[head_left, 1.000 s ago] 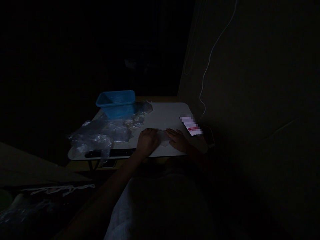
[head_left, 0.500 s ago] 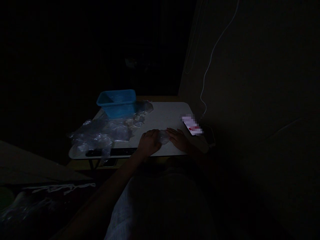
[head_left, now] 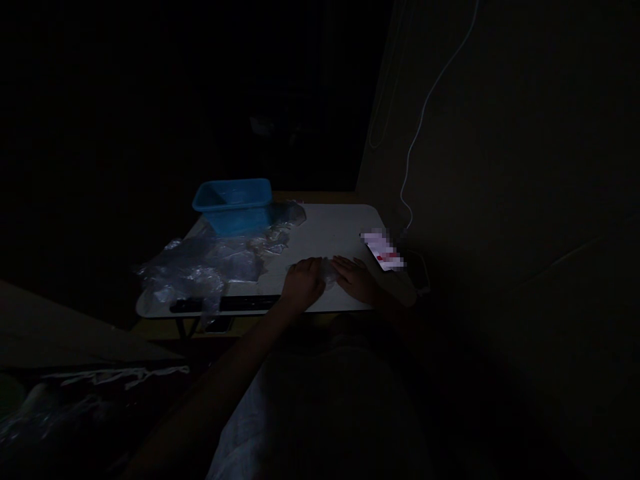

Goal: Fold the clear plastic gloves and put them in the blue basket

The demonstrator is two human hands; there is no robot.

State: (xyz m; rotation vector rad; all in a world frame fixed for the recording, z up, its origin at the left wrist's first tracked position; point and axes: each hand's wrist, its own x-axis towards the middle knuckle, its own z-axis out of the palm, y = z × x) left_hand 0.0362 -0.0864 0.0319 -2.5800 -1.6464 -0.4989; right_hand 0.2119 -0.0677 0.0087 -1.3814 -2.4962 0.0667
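The scene is very dark. Both my hands rest near the front edge of a small white table (head_left: 330,233). My left hand (head_left: 303,283) lies palm down with its fingers on a small pale piece of clear plastic (head_left: 329,272). My right hand (head_left: 356,279) lies flat with fingers stretched out, pressing the same piece from the right. Only a sliver of the plastic shows between the two hands.
A blue plastic tub (head_left: 234,203) stands at the table's back left. Crumpled clear plastic bags (head_left: 200,267) cover the left side. A lit phone (head_left: 383,250) lies at the right edge, a white cable (head_left: 415,140) hanging on the wall above it.
My left hand has slid right toward my right hand, so less of the pale plastic piece shows between them. My right hand has barely moved.
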